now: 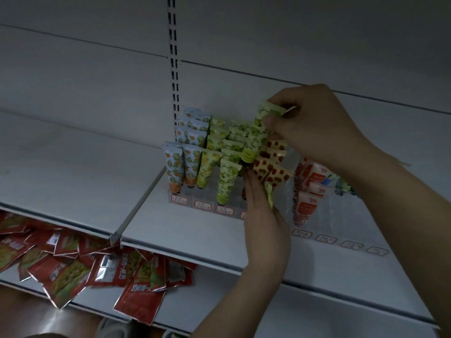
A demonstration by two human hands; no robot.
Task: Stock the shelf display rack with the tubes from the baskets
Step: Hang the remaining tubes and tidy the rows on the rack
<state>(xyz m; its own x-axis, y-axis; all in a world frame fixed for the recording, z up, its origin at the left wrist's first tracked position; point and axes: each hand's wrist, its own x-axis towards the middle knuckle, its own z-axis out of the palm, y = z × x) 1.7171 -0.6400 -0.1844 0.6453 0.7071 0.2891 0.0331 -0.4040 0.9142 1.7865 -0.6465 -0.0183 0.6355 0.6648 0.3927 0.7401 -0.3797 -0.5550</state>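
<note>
On the lower shelf at far left lies a heap of red snack packets (80, 267); above it, on the white shelf (190, 230), stands the clear display rack (192, 197), and we read its rows from the left: orange-print tubes (174, 167), then yellow lemon-print tubes (207, 167), then green-print tubes (228, 176), then strawberry-print tubes (262, 167), with red-and-white tubes (305, 203) further right; no basket is in view.

We judge that we are midway through stocking, at the step of seating one more tube in the green column; our left hand (264, 223) rises from below with fingers fairly straight against the rack front, touching the strawberry row, and it seems to hold a spare green tube (269, 193) between palm and fingers, though we cannot tell how firmly; our right hand (314, 125) comes in from the upper right, thumb and fingertips pinching the crimped top of a green tube (256, 132), which hangs tilted, cap down, just above the gap between the green and strawberry rows.

The next move, in our judgement, calls for guiding the dark cap into a free slot without toppling neighbours; the left hand can steady the strawberry row meanwhile.
</note>
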